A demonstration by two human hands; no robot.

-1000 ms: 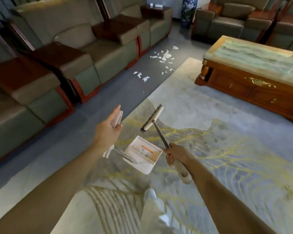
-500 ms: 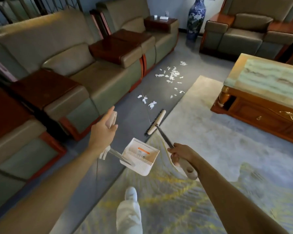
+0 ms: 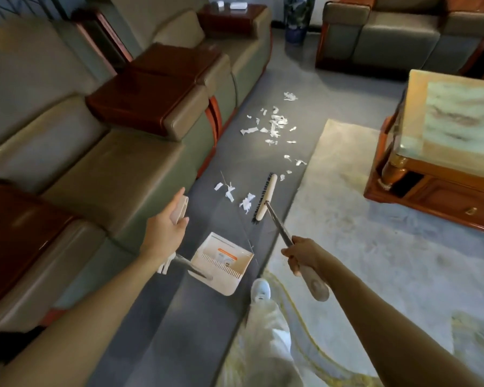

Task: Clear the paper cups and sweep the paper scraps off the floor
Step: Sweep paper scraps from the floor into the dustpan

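Holding the dustpan (image 3: pixel 224 263), orange label too blurred to read, in the left hand (image 3: pixel 164 236) and gripping the broom (image 3: pixel 265 196) with the right hand (image 3: pixel 301 254), paper scraps (image 3: pixel 275 124) at twelve o'clock of its head.

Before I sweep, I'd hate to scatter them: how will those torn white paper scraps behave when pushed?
The torn white paper scraps look thin and crumpled, so probably light and apt to flutter under fast strokes. On the smooth grey floor they should slide easily; those beside the pale rug may snag.
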